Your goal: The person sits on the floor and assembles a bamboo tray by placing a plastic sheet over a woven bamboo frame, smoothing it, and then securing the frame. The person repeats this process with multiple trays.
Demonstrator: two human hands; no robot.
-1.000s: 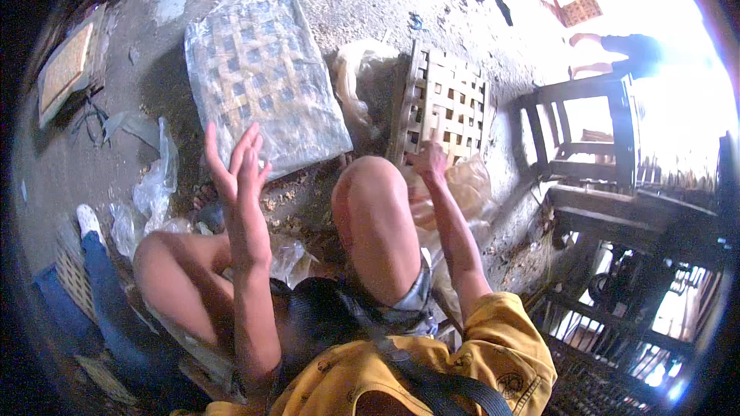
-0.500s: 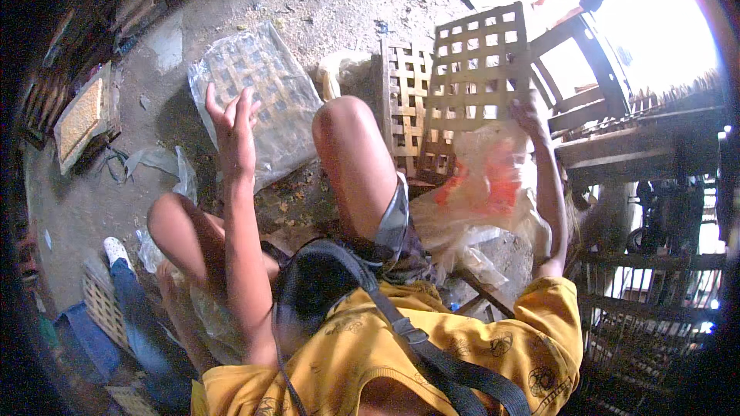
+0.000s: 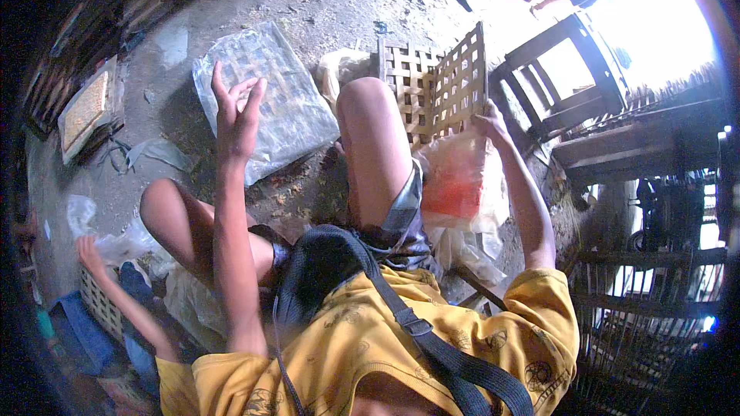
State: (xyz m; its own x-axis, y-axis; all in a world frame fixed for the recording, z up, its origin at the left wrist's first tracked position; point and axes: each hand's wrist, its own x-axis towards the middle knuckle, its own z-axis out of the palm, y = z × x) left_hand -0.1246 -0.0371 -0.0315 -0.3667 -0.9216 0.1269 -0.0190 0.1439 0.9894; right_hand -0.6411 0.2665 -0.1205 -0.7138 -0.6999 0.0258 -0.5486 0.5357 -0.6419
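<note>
My right hand (image 3: 491, 122) grips the lower corner of a woven lattice panel (image 3: 461, 69), which stands tilted on edge. A second lattice panel (image 3: 405, 69) stands just left of it, beside my raised knee. Below my right hand is a clear plastic bag (image 3: 470, 243) with a red patch (image 3: 455, 192) on it. My left hand (image 3: 237, 119) is raised with its fingers apart and holds nothing. It is in front of another lattice panel wrapped in clear plastic (image 3: 281, 100), lying on the ground.
At lower left another person's hand (image 3: 89, 253) touches clear plastic sheeting (image 3: 119, 243). A wooden frame (image 3: 566, 77) stands at right beside a wooden bench (image 3: 640, 139). A tray of tan material (image 3: 85, 112) lies at far left. A slatted rack (image 3: 655, 316) fills the lower right.
My right hand has moved left and slightly down, and its panel has turned, looking narrower. My left hand remains raised. The other person's hand has come forward at lower left.
</note>
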